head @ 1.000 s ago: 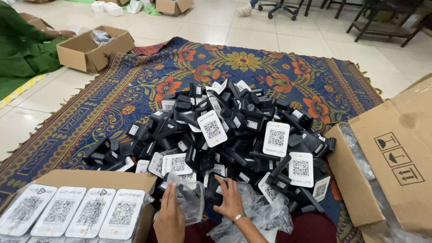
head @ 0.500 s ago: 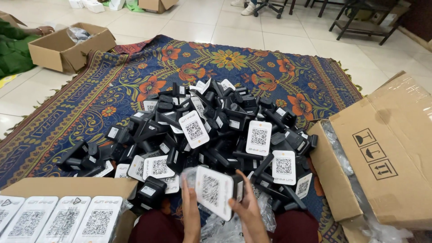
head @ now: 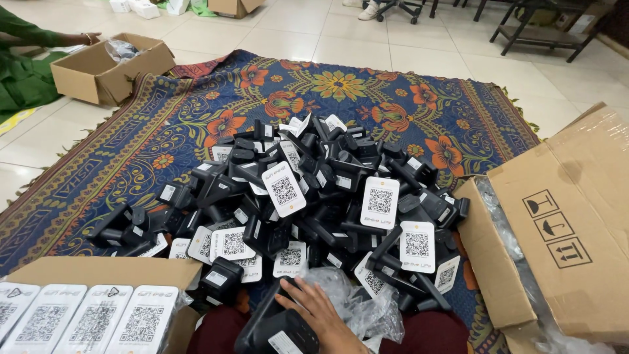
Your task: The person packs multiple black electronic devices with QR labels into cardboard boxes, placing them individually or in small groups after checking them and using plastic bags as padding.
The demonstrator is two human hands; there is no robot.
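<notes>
My right hand [head: 313,308] lies at the bottom centre with its fingers curled over a black stand-like device [head: 275,333], held low over my lap. My left hand is out of sight. Just beyond lies a large heap of the same black devices [head: 308,190], many showing white plates with square code patterns. Crumpled clear plastic bags [head: 357,305] lie to the right of my hand.
An open cardboard box [head: 98,270] at lower left holds devices in a row, white plates up. A bigger plastic-lined carton [head: 563,236] lies on its side at right. Everything rests on a patterned blue rug [head: 354,85]. A person in green [head: 19,69] sits by another box [head: 105,65] at far left.
The device, held up between both hands with its white plate facing me, has come down and turned dark side up. The left hand has dropped out of view.
</notes>
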